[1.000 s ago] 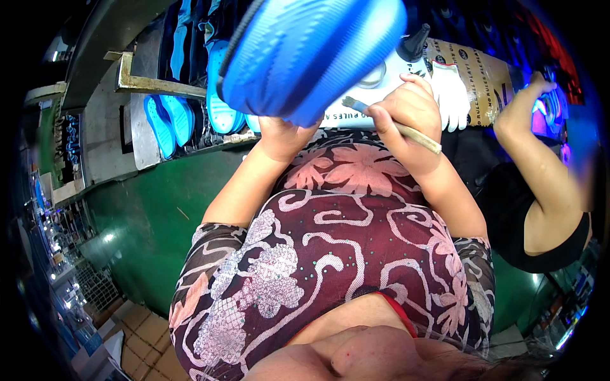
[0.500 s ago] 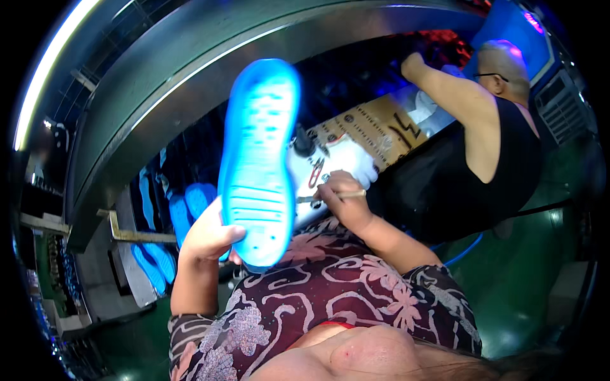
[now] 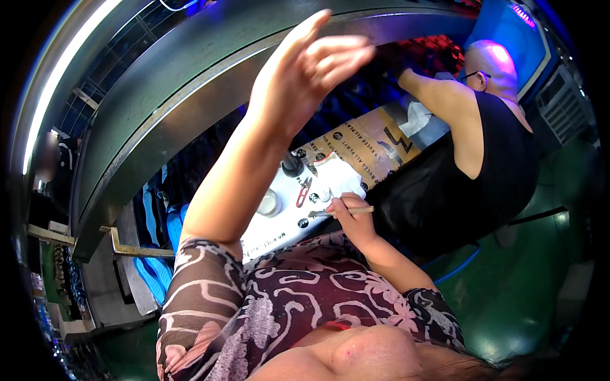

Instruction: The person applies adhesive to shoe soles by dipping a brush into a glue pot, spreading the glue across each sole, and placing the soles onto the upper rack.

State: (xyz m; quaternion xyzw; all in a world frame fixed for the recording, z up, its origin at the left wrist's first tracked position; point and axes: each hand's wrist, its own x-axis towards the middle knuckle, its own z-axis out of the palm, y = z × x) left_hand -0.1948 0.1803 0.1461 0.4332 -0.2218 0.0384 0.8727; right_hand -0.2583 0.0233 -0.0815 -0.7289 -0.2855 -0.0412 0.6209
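Note:
My left hand (image 3: 304, 71) is raised over the metal edge of the machine frame, slightly blurred, its fingers stretched out and nothing in them. Low over the white work surface (image 3: 279, 232), my right hand (image 3: 354, 216) grips a brush (image 3: 363, 209) by its pale wooden handle, the bristles pointing left. To the left of the bristles stands a small jar (image 3: 270, 203) with pale contents. Red-handled thread snips (image 3: 304, 192) lie beyond the brush, near a white glove (image 3: 338, 175) and a dark, round-based object (image 3: 292, 165).
Blue shoe soles (image 3: 152, 277) lie at the left beside a metal bracket (image 3: 136, 249). A curved metal rail (image 3: 149, 136) crosses the far side. A co-worker in a black sleeveless top (image 3: 492, 143) sits close on the right, by a cardboard sheet (image 3: 375, 143).
The blue sole has left my left hand, which has swung up and away to the right with fingers extended. My right hand has shifted slightly down and right, still with the brush.

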